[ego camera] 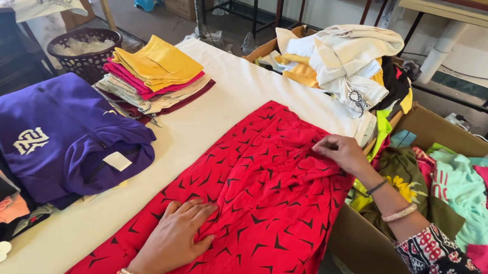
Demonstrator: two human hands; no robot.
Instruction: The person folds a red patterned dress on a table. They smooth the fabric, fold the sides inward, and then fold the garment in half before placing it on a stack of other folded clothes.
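On the white-covered worktable (35, 252), a red woven garment printed with small black arrow shapes (247, 201) lay spread diagonally from seven o'clock up toward one o'clock. The left hand (178, 234) rested flat on the cloth near the middle, fingers open and splayed, gripping nothing, only pressing. The right hand (340, 151), at three o'clock, had its fingertips closed in a pinch on a fold of the same red fabric at the table's edge.

Smoothing it well would, I judge, call for the flat hand to anchor the cloth while the pinched edge is drawn taut, so the creases around the palm flatten rather than bunch.

At ten o'clock sat a folded purple top with a white emblem (64, 138); at twelve, a stack of folded yellow and pink clothes (154, 73). The garment's lower end ran out of view, so its kind was unclear.
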